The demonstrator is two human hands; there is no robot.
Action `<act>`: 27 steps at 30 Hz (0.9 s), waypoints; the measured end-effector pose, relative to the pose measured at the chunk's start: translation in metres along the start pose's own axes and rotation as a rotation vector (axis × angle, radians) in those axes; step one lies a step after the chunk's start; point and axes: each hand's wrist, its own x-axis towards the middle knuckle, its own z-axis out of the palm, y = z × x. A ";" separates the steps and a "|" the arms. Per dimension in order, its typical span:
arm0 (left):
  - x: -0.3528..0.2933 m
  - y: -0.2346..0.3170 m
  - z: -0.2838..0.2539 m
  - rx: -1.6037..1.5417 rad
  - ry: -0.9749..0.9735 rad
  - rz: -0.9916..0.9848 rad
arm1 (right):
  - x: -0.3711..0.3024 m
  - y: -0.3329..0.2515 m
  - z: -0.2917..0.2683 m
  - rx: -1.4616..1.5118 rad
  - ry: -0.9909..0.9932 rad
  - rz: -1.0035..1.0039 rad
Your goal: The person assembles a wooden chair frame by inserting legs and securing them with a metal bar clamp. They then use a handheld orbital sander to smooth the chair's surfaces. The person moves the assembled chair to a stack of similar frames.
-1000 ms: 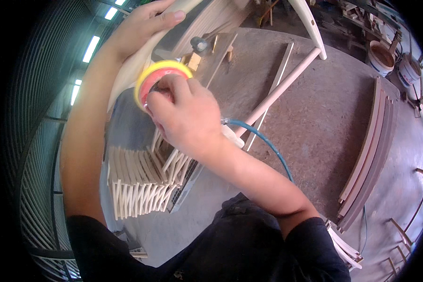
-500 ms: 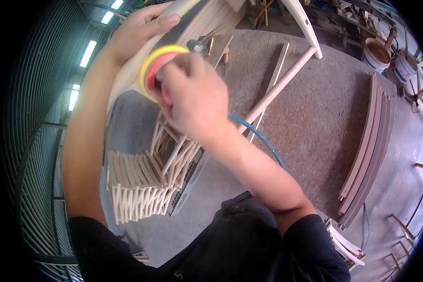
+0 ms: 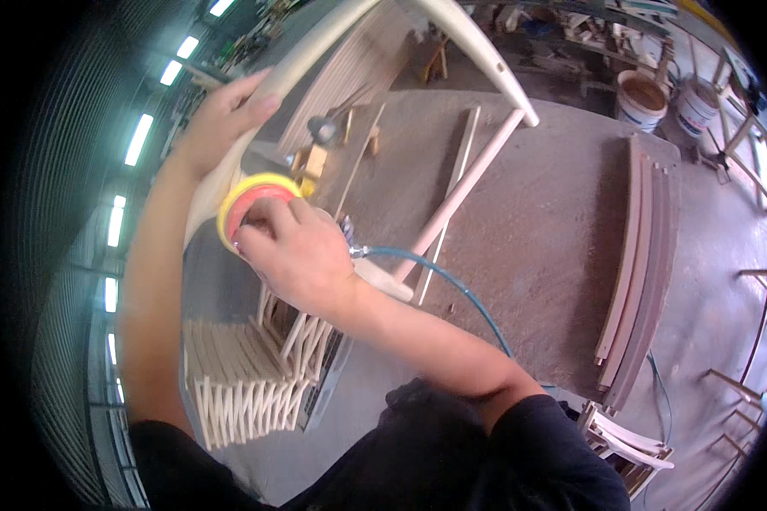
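Observation:
A pale, curved wooden frame (image 3: 320, 44), like part of a chair, stands tilted over the table, with a straight round rail (image 3: 464, 192) joined to it. My left hand (image 3: 222, 128) is wrapped around its left curved piece, thumb on top. My right hand (image 3: 305, 255) grips a round hand sander (image 3: 260, 192) with a red body and a yellow pad rim. The sander lies against the same curved piece, just below my left hand; its contact face is hidden. A blue-green air hose (image 3: 452, 285) runs from a metal fitting beside my right wrist.
Long curved wooden strips (image 3: 635, 255) lie at the table's (image 3: 545, 221) right side. Several slatted wooden pieces (image 3: 234, 353) are stacked at lower left. Two buckets (image 3: 642, 100) stand at the far right. A small wooden block (image 3: 314, 162) lies beyond the sander.
The view has shifted, and both hands, the sander and the frame appear lower and further left. The hose fitting and the frame's lower end have come into sight. Both grips stay the same.

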 end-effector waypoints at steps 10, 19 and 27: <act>0.008 0.011 -0.002 0.106 0.026 -0.013 | -0.007 0.107 -0.087 -0.305 -0.189 0.628; 0.024 -0.016 -0.009 0.173 0.030 -0.257 | -0.164 0.131 -0.161 -0.411 -0.514 0.973; 0.023 -0.006 0.000 0.414 0.150 -0.240 | -0.146 0.132 -0.176 -0.388 -0.296 0.893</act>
